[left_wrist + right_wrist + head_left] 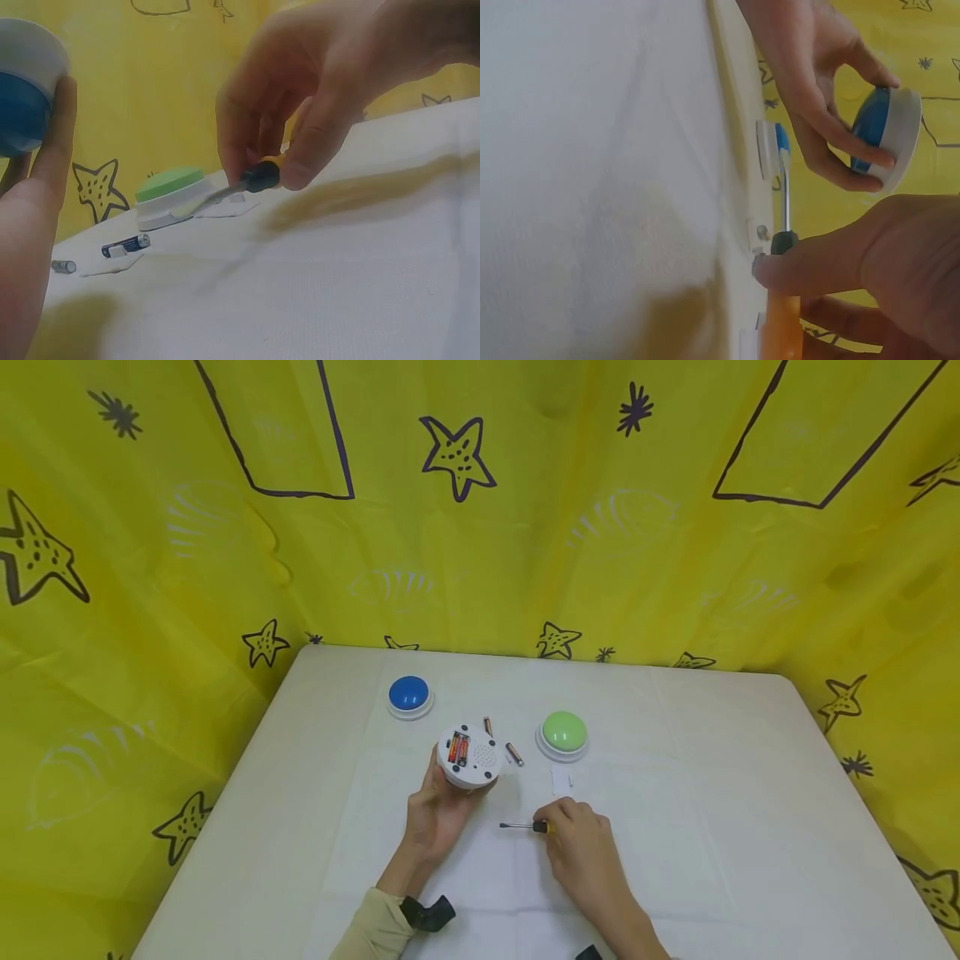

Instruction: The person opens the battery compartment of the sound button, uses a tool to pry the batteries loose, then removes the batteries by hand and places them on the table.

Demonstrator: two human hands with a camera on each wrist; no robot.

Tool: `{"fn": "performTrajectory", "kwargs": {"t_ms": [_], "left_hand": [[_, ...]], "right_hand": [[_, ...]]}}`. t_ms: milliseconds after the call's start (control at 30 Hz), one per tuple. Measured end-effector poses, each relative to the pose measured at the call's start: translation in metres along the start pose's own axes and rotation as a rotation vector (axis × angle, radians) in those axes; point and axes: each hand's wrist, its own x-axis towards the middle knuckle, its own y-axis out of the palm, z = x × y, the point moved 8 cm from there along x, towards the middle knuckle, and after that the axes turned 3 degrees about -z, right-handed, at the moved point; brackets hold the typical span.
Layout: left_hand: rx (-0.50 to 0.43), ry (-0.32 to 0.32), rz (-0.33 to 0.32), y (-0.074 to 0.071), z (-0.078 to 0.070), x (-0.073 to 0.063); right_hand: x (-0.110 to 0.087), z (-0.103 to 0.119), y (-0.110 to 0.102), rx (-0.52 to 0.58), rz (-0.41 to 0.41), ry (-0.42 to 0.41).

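Observation:
My left hand [437, 817] holds a round white push-button light with a blue dome [885, 135], its underside turned up. Two batteries [458, 750] sit side by side in the open compartment of that white base [470, 774]. In the right wrist view the left fingers wrap the rim and dome. My right hand [585, 847] pinches a screwdriver [519, 826] by its yellow and black handle, the shaft pointing left over the table. In the left wrist view the screwdriver's shaft [221, 193] slants down toward the table.
A blue-domed button [409, 693] stands at the back left, a green-domed button [564, 732] right of centre. Two loose batteries [513, 754] lie between the held button and the green one. A small white cover [561, 781] lies before the green button. Yellow curtains surround the white table [712, 793].

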Motion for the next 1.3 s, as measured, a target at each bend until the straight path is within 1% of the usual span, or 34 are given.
{"fn": "performTrajectory", "kwargs": {"t_ms": [200,333,467,567,700,867,933,1000,1067,1200,1300], "left_hand": [[-0.046,-0.036,0.034,0.005,0.001,0.0],[-0.059,-0.072,0.039,0.006,0.003,0.0],[-0.075,-0.128,0.059,0.008,0.006,0.0],[-0.071,-0.181,0.073,0.008,0.009,0.0],[-0.033,-0.244,0.097,0.01,0.011,-0.001],[0.047,-0.293,0.139,0.017,0.011,-0.002],[0.083,-0.305,0.137,0.018,0.01,-0.002],[0.108,-0.317,0.129,0.019,0.01,-0.002],[0.132,-0.327,0.119,0.019,0.01,-0.002],[0.189,-0.34,0.12,0.019,0.011,-0.001],[0.218,-0.354,0.129,0.017,0.012,0.0]], "right_hand": [[0.001,-0.004,0.001,-0.015,0.034,-0.01],[0.001,-0.005,0.004,-0.011,0.072,-0.005],[0.001,-0.008,0.007,-0.001,0.11,0.012],[0.002,-0.009,0.008,0.005,0.112,-0.003],[0.004,-0.011,0.009,0.035,0.099,-0.022],[0.009,-0.01,0.007,0.134,0.027,-0.046],[0.011,-0.008,0.004,0.186,-0.013,-0.059],[0.014,-0.007,0.001,0.25,-0.041,-0.055],[0.015,-0.005,-0.002,0.317,-0.083,-0.075],[0.018,-0.001,-0.011,0.425,-0.169,-0.151],[0.02,0.003,-0.017,0.473,-0.226,-0.233]]}}
